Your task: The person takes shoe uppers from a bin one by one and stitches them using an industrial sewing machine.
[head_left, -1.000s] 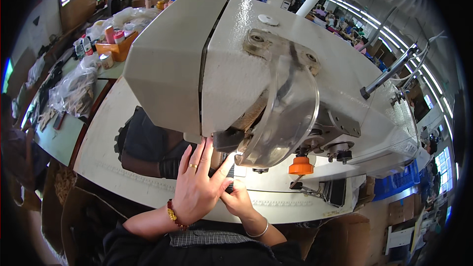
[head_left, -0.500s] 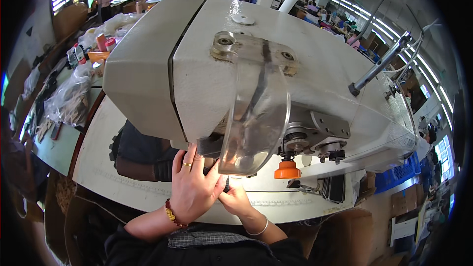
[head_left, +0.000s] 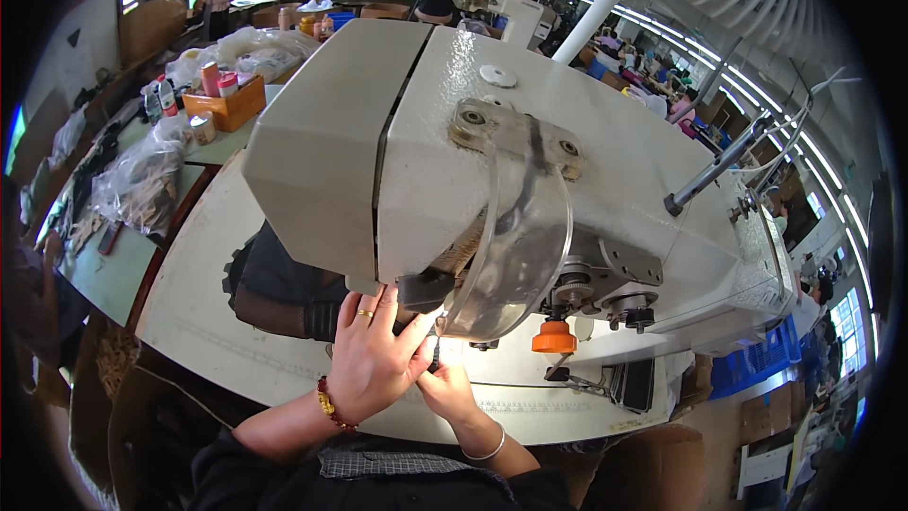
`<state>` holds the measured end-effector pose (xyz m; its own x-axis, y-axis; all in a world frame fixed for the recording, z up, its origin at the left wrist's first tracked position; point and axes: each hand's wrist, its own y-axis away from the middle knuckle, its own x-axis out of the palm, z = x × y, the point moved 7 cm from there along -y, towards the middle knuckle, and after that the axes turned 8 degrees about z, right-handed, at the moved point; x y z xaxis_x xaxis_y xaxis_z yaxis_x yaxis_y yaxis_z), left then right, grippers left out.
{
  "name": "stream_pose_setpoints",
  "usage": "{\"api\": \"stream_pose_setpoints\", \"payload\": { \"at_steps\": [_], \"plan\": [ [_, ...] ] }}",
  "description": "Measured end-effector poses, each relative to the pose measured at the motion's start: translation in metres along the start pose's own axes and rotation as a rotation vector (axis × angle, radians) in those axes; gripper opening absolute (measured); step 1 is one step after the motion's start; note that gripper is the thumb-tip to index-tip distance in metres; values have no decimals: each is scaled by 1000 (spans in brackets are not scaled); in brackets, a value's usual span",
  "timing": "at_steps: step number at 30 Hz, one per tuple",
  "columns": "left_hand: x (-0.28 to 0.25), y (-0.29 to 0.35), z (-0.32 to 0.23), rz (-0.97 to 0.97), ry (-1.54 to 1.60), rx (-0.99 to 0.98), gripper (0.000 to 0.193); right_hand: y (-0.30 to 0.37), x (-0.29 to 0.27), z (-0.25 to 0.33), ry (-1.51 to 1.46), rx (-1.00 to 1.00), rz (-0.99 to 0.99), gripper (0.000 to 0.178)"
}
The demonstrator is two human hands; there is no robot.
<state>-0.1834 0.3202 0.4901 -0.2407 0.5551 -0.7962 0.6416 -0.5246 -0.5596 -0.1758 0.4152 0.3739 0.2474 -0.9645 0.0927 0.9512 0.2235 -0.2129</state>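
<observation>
The dark cloth piece (head_left: 298, 270), black above with a sheer brown panel (head_left: 284, 314) along its near side, lies just left of the left hand's fingers, its upper part hidden under the sewing machine's head. The left hand (head_left: 380, 360) is laid palm down with its fingers stretched out rather than curled; their tips run in under the head, so how firmly they press cannot be seen. A narrow dark strip (head_left: 435, 356) shows between the left thumb and the right hand (head_left: 448, 391), whose thumb lies against it; the right fingers are partly hidden, and I cannot tell whether they pinch it. A gold ring (head_left: 366, 313) sits on a left finger, below its tip. Right above the fingers hangs the pale sewing machine (head_left: 312, 151), with a clear curved guard (head_left: 530, 255) up and to their right and an orange knob (head_left: 554, 337) farther right. Beneath the fingers spreads the white worktable (head_left: 203, 308), a printed ruler scale to their right. Well apart to the upper left are a crumpled plastic bag (head_left: 142, 180) and an orange box (head_left: 232, 112) of bottles and jars; far right of the fingers stands a blue crate (head_left: 757, 360).
</observation>
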Motion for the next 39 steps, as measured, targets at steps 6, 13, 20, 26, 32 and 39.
{"api": "stream_pose_setpoints", "payload": {
  "at_steps": [6,13,20,26,32,39],
  "plan": [
    [2,1,2,12,5,10,32,-5,1,18,-13,-68,-98,16],
    [-28,17,6,-54,-20,67,31,-5,2,11,-30,-63,-21,12],
    [-66,94,119,-661,387,-481,45,-6,-1,-9,-62,82,-23,13],
    [-65,101,130,-478,645,-527,16,-14,11,5,-15,102,30,14],
    [-154,152,118,-430,105,-447,23,-6,81,52,268,-271,282,15],
    [-233,318,191,-644,-121,-881,36,22,90,99,-46,-178,357,21]
  ]
}}
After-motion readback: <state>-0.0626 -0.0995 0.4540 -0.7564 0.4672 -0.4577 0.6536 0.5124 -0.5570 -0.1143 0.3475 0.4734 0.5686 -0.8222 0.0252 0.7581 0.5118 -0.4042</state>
